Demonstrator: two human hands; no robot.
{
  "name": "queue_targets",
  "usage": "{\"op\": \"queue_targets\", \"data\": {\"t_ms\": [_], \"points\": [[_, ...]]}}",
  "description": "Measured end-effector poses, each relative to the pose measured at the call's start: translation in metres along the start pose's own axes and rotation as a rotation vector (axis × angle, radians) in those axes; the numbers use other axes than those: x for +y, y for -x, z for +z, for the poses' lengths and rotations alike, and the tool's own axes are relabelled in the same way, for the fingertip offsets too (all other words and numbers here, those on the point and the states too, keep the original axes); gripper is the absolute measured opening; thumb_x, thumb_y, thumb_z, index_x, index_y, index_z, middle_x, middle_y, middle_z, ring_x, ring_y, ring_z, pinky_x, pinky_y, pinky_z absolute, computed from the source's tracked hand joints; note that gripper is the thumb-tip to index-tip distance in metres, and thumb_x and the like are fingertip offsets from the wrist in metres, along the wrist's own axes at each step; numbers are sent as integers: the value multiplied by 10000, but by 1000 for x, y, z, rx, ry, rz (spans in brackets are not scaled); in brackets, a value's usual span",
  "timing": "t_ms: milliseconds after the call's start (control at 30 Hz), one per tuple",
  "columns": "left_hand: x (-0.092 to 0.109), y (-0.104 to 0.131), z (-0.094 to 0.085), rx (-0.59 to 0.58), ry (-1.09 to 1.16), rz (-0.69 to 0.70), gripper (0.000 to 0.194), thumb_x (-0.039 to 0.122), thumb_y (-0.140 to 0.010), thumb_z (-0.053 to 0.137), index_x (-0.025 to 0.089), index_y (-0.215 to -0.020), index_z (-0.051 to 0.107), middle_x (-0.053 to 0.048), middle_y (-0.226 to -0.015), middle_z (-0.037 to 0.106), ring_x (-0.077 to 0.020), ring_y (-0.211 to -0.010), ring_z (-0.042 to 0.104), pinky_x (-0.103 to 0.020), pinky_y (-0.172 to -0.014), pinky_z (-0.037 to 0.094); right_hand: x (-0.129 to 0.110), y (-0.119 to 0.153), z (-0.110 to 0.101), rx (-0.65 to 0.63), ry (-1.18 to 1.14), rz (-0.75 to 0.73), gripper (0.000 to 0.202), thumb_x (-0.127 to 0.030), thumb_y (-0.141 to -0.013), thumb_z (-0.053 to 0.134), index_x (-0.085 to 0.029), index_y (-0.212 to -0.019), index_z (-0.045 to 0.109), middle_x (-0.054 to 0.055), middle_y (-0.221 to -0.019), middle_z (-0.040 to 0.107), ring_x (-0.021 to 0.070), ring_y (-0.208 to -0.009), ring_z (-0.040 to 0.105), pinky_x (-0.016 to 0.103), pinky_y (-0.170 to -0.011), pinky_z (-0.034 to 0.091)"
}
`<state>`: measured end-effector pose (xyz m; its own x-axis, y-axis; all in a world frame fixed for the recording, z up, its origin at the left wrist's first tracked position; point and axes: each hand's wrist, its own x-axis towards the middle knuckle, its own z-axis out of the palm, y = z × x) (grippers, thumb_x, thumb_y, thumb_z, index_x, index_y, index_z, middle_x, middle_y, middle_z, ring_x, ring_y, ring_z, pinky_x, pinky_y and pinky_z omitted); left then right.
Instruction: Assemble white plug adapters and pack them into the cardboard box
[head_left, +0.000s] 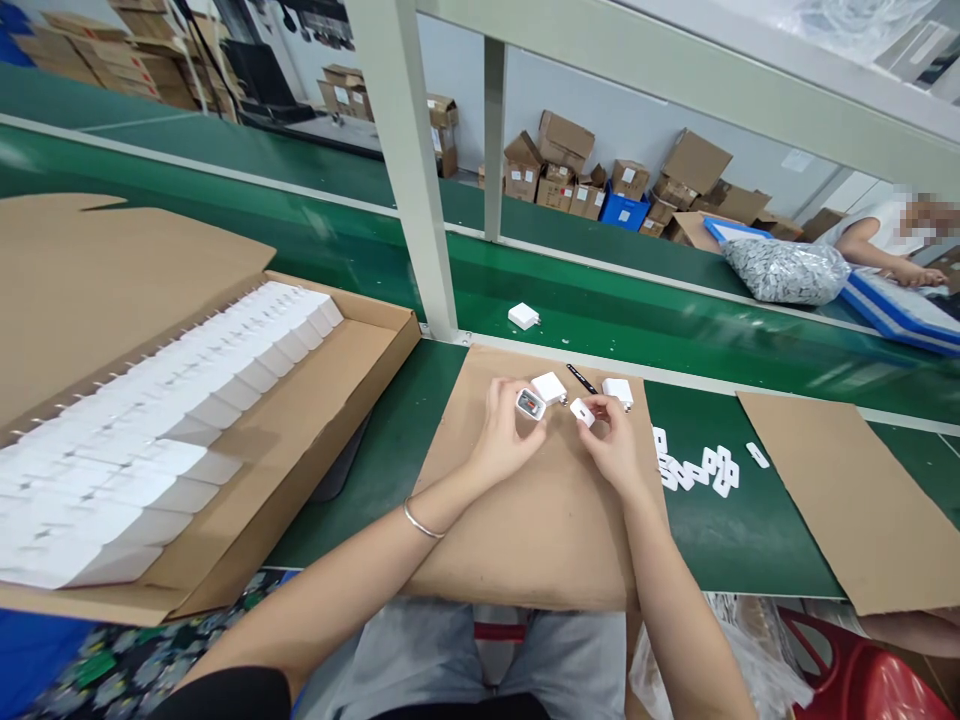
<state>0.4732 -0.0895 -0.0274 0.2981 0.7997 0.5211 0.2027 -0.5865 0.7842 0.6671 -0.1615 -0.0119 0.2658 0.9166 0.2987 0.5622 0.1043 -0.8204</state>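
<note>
My left hand (504, 432) holds a white charger housing (531, 404), its open end facing me with small parts visible inside. In my right hand (613, 445), a small white cover plate (582, 411) with a slot is pinched between fingers and thumb. The two pieces are apart, above a brown cardboard sheet (525, 530). Just beyond my hands lie a white charger (549, 387), a black pen-like tool (580, 379) and another white charger (617, 391). Several loose white cover plates (697, 473) are scattered right of the sheet.
A cardboard box (300, 455) with rows of white chargers (187, 400) stands on the left. One charger (523, 316) lies on the green belt (645, 330) ahead. A metal post (420, 200) rises behind the work area. Another person's hands (919, 275) are at far right.
</note>
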Motion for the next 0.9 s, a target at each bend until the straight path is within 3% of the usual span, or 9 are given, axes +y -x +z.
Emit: {"op": "queue_targets", "data": {"t_ms": [100,200,433,667,800,900], "points": [[-4,5,7,-128,76,-116,260,184,-912,536,279,-1154,551,-78,-1137,528,-267,-1134,545,-476,-1039,475,-16,4,15,46,-93,-75,204,-299,-900,619,-235,-1093,605,71,-1095,671,211,-1014,639,379,-942,532],[-4,8,14,-177,123,-178,283,225,-963,460,297,-1219,558,-74,-1150,529,-267,-1165,544,-482,-1060,470,-26,8,26,52,-64,-160,161,-284,-898,629,-234,-1051,632,70,-1078,670,215,-1020,630,376,-922,526],[-2,9,17,-174,150,-149,247,278,-1024,388,284,-1191,570,-88,-1199,518,-258,-1205,508,-456,-1095,434,-30,11,30,63,-27,-224,147,-267,-916,634,-238,-1059,619,65,-1069,700,212,-1022,644,363,-877,525],[4,5,16,-187,177,-96,175,337,-1013,487,256,-1157,544,-93,-1192,509,-259,-1205,497,-448,-1108,397,-30,14,27,52,-53,-278,132,-266,-951,607,-250,-1080,635,74,-1124,704,225,-1113,658,419,-989,518],[5,3,15,-157,284,-148,175,348,-1024,429,232,-1091,540,-85,-1164,518,-241,-1131,526,-420,-1070,423,-29,14,30,96,-200,-193,192,-361,-936,652,-243,-1087,637,85,-1127,711,240,-1109,657,418,-995,502],[5,4,15,-100,353,-170,220,411,-1020,422,229,-1076,533,-77,-1137,521,-234,-1088,531,-397,-1044,436,-23,14,38,124,-339,24,335,-543,-979,544,-232,-1070,628,73,-1027,699,220,-955,655,378,-870,517]]}}
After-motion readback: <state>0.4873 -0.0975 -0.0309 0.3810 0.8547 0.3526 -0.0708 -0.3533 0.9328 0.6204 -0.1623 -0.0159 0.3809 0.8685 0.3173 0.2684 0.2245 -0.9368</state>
